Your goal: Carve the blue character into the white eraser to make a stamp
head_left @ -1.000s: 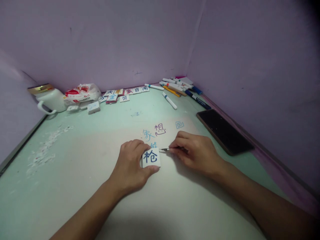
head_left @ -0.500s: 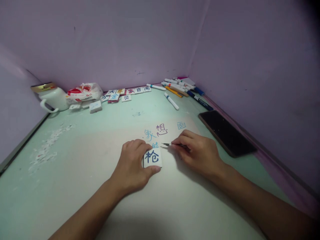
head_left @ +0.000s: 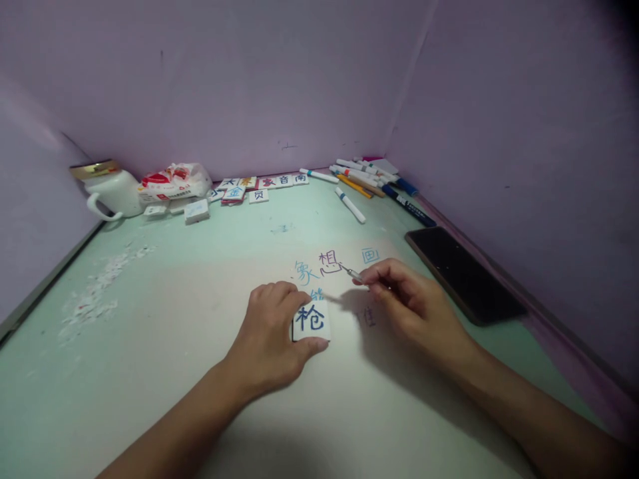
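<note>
My left hand grips a square white tile that lies on the table, thumb along its near edge and fingers at its far left corner. A large dark blue Chinese character fills the tile's face. Held in a pinch by my right hand is a slim craft knife, its pointed metal tip raised off the surface to the upper right of the tile. Handwritten characters in blue and purple mark the white sheet around the tile; my right hand partly covers one.
A dark phone lies at the right. Markers and pencils are heaped in the back corner. Along the wall are several lettered tiles, a tissue pack and a white mug. White scraps are scattered at the left.
My right hand has lifted with the craft knife, away from the tile's upper right corner, uncovering a character on the sheet. My left hand keeps hold of the tile. The view has shifted slightly.
</note>
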A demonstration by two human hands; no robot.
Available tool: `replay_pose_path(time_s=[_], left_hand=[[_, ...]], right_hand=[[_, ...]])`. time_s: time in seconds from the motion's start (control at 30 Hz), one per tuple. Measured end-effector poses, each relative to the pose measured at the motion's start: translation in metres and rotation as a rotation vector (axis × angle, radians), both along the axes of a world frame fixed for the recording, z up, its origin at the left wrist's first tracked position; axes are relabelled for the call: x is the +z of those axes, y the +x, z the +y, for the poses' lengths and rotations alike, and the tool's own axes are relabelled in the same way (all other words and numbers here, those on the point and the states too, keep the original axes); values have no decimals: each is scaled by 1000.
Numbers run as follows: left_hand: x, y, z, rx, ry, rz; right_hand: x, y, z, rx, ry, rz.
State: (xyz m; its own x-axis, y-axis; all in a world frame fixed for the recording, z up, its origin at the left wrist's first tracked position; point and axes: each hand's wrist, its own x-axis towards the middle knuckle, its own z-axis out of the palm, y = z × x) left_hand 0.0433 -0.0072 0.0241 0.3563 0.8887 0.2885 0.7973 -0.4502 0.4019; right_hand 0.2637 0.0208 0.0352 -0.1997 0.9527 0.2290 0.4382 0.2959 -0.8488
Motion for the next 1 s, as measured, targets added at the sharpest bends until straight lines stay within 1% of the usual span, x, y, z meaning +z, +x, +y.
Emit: replay_pose_path(time_s=[0.1, 0.2, 0.4, 0.5, 0.63, 0.73, 0.87, 1.0], left_hand=[[0, 0, 0, -3, 2, -9], [0, 0, 0, -5, -13, -17], [0, 0, -1, -6, -28, -36], [-1, 0, -2, -10, -30, -36], [0, 0, -1, -1, -39, -31], [1, 0, 0, 5, -49, -31], [0, 1, 0, 8, -41, -42], [0, 1, -1, -2, -24, -54]], right_hand=[[5, -1, 0, 31, -101, 98], [8, -2, -1, 50, -233, 210], [11, -3, -3, 134, -485, 599], [12, -3, -3, 134, -560, 667], [8, -3, -5, 163, -546, 639], [3, -5, -7, 190, -486, 595], [-2, -10, -13, 106, -328, 476], [-8, -12, -17, 44, -173, 402]])
